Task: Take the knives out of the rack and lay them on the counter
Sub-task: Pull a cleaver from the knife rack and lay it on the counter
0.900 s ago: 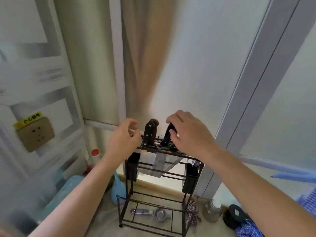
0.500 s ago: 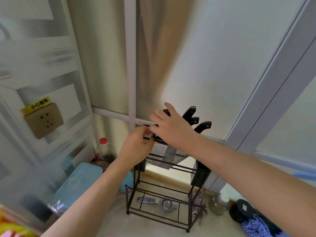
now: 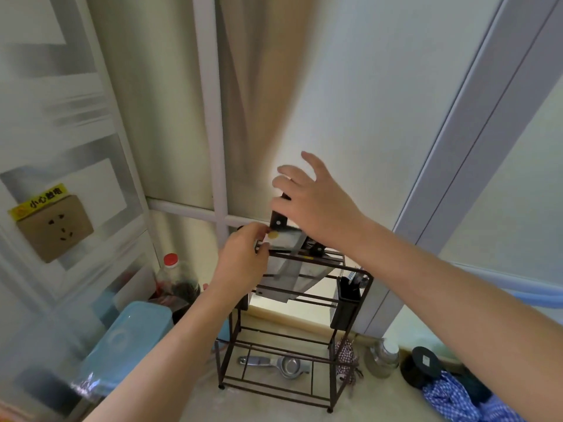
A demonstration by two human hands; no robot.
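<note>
A dark wire knife rack (image 3: 350, 322) stands on the pale counter (image 3: 274, 406) against the window. My right hand (image 3: 313, 202) is wrapped around the black handle of a cleaver (image 3: 283, 239). The cleaver's blade, with a yellow sticker, is raised partly above the rack's top bars. My left hand (image 3: 243, 257) grips the rack's top left corner, fingertips right beside the raised blade. Another black knife handle (image 3: 317, 248) sticks out of the top, and grey blades (image 3: 292, 277) hang below the bars.
A black cutlery cup (image 3: 347, 303) hangs on the rack's right side, and a metal squeezer (image 3: 283, 365) lies on its bottom shelf. Left stand a red-capped bottle (image 3: 172, 269) and a blue box (image 3: 131, 339). Right are a glass jar (image 3: 382, 356), a black jar (image 3: 422, 362) and checked cloth (image 3: 451, 397).
My right hand has moved to the leftmost handle and drawn the cleaver upward, so its blade shows above the bars. My left hand stays on the rack's top left corner.
</note>
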